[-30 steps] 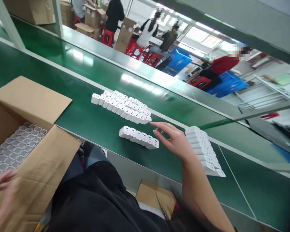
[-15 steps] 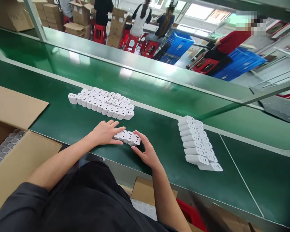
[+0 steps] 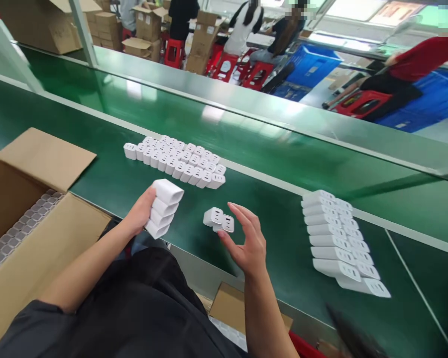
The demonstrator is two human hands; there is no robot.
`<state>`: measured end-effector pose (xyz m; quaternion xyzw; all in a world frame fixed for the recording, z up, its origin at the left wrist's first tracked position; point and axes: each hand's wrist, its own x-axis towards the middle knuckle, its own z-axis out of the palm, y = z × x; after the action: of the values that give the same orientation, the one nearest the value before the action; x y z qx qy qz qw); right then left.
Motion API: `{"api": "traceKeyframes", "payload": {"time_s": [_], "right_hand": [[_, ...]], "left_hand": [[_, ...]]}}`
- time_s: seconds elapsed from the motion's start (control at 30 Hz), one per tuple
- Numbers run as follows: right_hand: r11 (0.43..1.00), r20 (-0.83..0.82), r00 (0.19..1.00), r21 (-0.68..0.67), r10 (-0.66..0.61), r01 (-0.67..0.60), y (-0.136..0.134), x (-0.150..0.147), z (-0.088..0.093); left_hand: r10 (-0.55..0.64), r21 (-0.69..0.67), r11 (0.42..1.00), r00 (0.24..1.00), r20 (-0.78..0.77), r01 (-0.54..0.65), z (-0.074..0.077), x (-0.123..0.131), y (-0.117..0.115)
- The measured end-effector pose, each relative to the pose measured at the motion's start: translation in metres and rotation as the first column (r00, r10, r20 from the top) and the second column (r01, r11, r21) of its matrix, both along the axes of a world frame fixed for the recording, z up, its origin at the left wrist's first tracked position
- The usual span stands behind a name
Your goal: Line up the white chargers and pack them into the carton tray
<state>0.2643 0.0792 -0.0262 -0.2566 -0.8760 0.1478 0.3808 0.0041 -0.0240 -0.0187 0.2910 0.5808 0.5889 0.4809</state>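
A stack of several white charger housings (image 3: 165, 209) is gripped in my left hand (image 3: 139, 215), lifted above the front of the bench and tilted, their hollow-looking ends facing right. My right hand (image 3: 248, 239) is open, thumb and fingers spread beside two loose white chargers (image 3: 213, 217) that stand on the green surface with port slots showing. Its thumb tip is close to the nearer one; whether they touch I cannot tell. Behind, a block of upright chargers (image 3: 179, 161) stands in tight rows. To the right, another double row of chargers (image 3: 332, 238) runs toward me.
An open cardboard box (image 3: 85, 219) at the left holds clear plastic trays (image 3: 22, 226). Another carton (image 3: 227, 303) sits below the bench edge. Metal posts (image 3: 82, 32) rise from the line. Across it, several people work among red stools (image 3: 226, 67) and blue crates (image 3: 313, 64).
My left hand has lifted several housings off the short row and moved left with them. Two chargers stay behind near my right hand, which has opened wider. The view has shifted.
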Motion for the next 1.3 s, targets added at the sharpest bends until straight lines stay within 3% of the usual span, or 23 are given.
{"api": "traceKeyframes", "payload": {"time_s": [0.07,0.13,0.27,0.4,0.5,0.57,0.63,0.67,0.7,0.73,0.77,0.8,0.87,0.93,1.03,1.13,1.2,1.3], "right_hand": [[0.982,0.003,0.985,0.074,0.173,-0.173,-0.013,-0.030,0.022],[0.923,0.068,0.930,0.119,0.361,-0.366,-0.030,-0.067,0.043],[0.741,0.310,0.732,0.110,0.607,-0.662,-0.071,-0.145,0.067],[0.636,0.454,0.610,0.113,0.650,-0.763,-0.114,-0.210,0.068],[0.567,0.491,0.540,0.109,0.683,-0.816,-0.145,-0.249,0.065],[0.481,0.470,0.473,0.111,0.745,-0.870,-0.161,-0.272,0.065],[0.399,0.420,0.414,0.128,0.808,-0.908,-0.172,-0.295,0.069],[0.367,0.397,0.393,0.143,0.829,-0.919,-0.175,-0.309,0.071],[0.338,0.386,0.373,0.159,0.844,-0.928,-0.177,-0.324,0.073],[0.308,0.390,0.352,0.173,0.851,-0.936,-0.178,-0.342,0.074],[0.273,0.408,0.325,0.183,0.853,-0.944,-0.180,-0.361,0.074],[0.231,0.440,0.292,0.189,0.849,-0.955,-0.184,-0.383,0.070],[0.121,0.534,0.201,0.181,0.821,-0.976,-0.195,-0.430,0.054],[-0.032,0.638,0.081,0.165,0.766,-0.986,-0.215,-0.476,0.024],[-0.323,0.772,-0.122,0.113,0.624,-0.940,-0.253,-0.524,-0.036],[-0.598,0.834,-0.360,-0.046,0.417,-0.800,-0.285,-0.540,-0.098],[-0.722,0.815,-0.499,-0.153,0.294,-0.675,-0.299,-0.537,-0.134],[-0.812,0.769,-0.611,-0.226,0.191,-0.538,-0.314,-0.524,-0.175]], "left_hand": [[0.114,-0.026,0.993,0.930,0.349,-0.112,-0.002,-0.004,-0.027],[0.146,-0.013,0.987,0.853,0.501,-0.161,-0.003,-0.009,-0.051],[0.295,-0.072,0.945,0.739,0.605,-0.318,-0.002,-0.025,-0.097],[0.457,-0.090,0.835,0.593,0.663,-0.543,-0.006,-0.044,-0.138],[0.519,-0.062,0.764,0.554,0.651,-0.643,-0.014,-0.057,-0.169],[0.608,-0.029,0.717,0.605,0.514,-0.696,-0.018,-0.067,-0.199],[0.740,0.071,0.648,0.648,0.181,-0.759,-0.019,-0.077,-0.245],[0.802,0.125,0.596,0.595,-0.050,-0.793,-0.018,-0.081,-0.274],[0.830,0.170,0.534,0.475,-0.293,-0.828,-0.018,-0.084,-0.307],[0.801,0.178,0.449,0.306,-0.514,-0.876,-0.018,-0.085,-0.342],[0.707,0.159,0.337,0.138,-0.694,-0.928,-0.018,-0.085,-0.377],[0.566,0.115,0.222,0.031,-0.824,-0.968,-0.019,-0.083,-0.411],[0.296,-0.001,0.012,0.004,-0.955,-1.000,-0.023,-0.077,-0.467],[0.200,-0.084,-0.122,0.058,-0.978,-0.989,-0.029,-0.073,-0.500],[0.228,-0.180,-0.192,0.135,-0.964,-0.965,-0.038,-0.073,-0.510],[0.260,-0.210,-0.260,0.141,-0.955,-0.943,-0.041,-0.078,-0.500],[0.272,-0.205,-0.278,0.127,-0.954,-0.938,-0.041,-0.079,-0.497],[0.248,-0.188,-0.285,0.118,-0.962,-0.940,-0.042,-0.078,-0.498]]}}
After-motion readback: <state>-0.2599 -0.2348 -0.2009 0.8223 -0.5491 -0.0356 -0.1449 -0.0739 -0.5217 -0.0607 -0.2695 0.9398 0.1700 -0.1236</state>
